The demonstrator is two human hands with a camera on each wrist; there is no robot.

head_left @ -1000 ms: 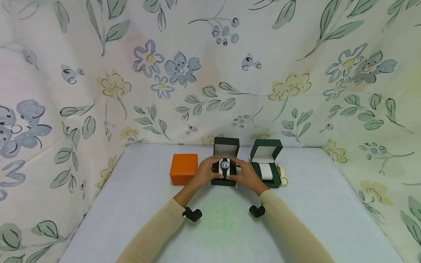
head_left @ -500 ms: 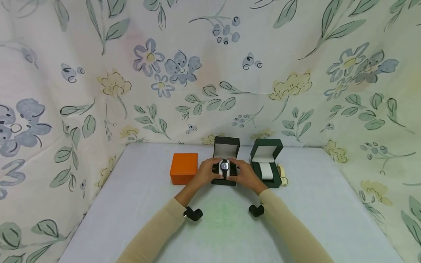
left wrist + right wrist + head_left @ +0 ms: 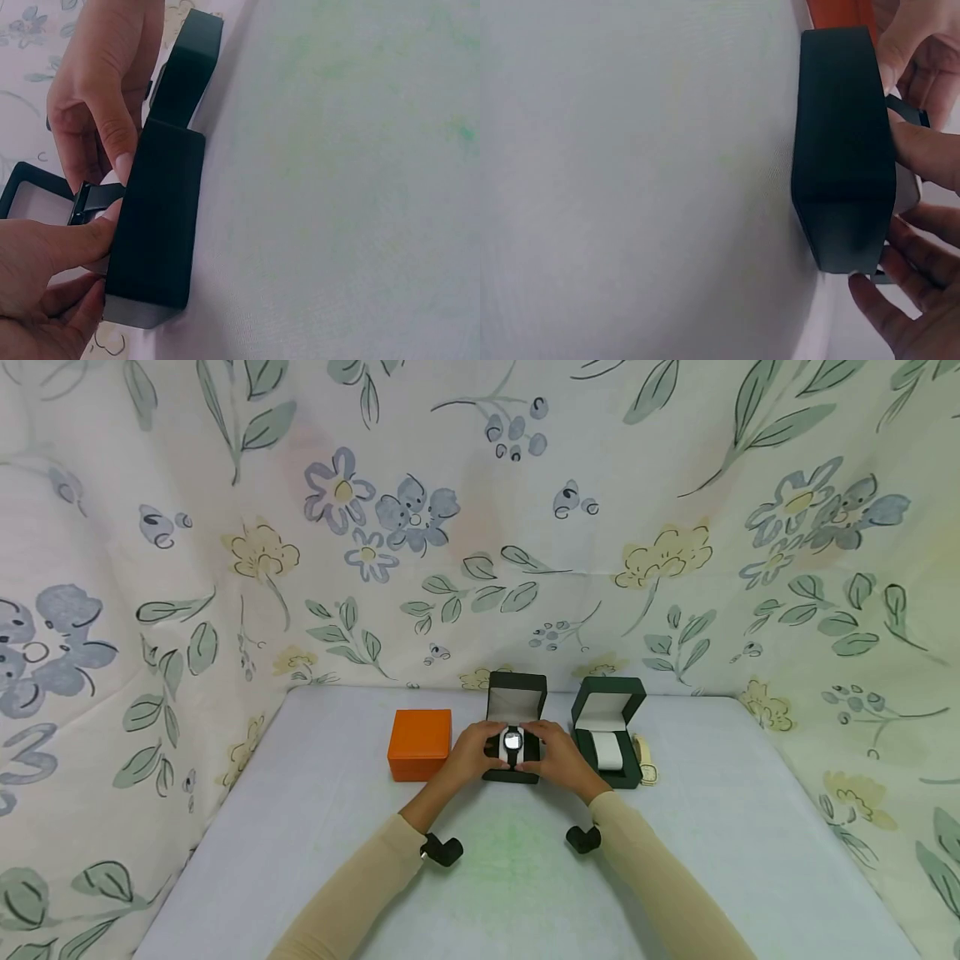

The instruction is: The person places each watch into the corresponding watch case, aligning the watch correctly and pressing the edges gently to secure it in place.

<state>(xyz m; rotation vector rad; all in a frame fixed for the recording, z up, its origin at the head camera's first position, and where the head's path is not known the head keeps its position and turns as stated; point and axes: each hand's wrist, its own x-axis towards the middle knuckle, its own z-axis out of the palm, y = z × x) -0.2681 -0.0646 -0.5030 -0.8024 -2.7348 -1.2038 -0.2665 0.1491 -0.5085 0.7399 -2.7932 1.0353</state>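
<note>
A wristwatch [image 3: 513, 741] with a black strap and round face sits around a white cushion [image 3: 503, 746] in a dark open box [image 3: 517, 700]. My left hand [image 3: 472, 749] pinches the cushion's left side between thumb and fingers, the thumb at the near end. From the other side my right hand [image 3: 559, 757] pinches it likewise. In the left wrist view the strap [image 3: 103, 196] rises just over the front wall of the box [image 3: 156, 217], both thumbs beside it. In the right wrist view my right fingers lie along the box's side [image 3: 847, 232].
An orange box [image 3: 419, 745], closed, stands left of the dark box. On the right is a green open box [image 3: 609, 702] with a white cushion [image 3: 607, 751], and a gold-coloured watch [image 3: 647, 772] lies beside it. A floral cloth [image 3: 480, 527] hangs behind the white table [image 3: 510, 893].
The watch face has shifted slightly toward the near side and now catches more light. Both hands keep nearly the same place and hold.
</note>
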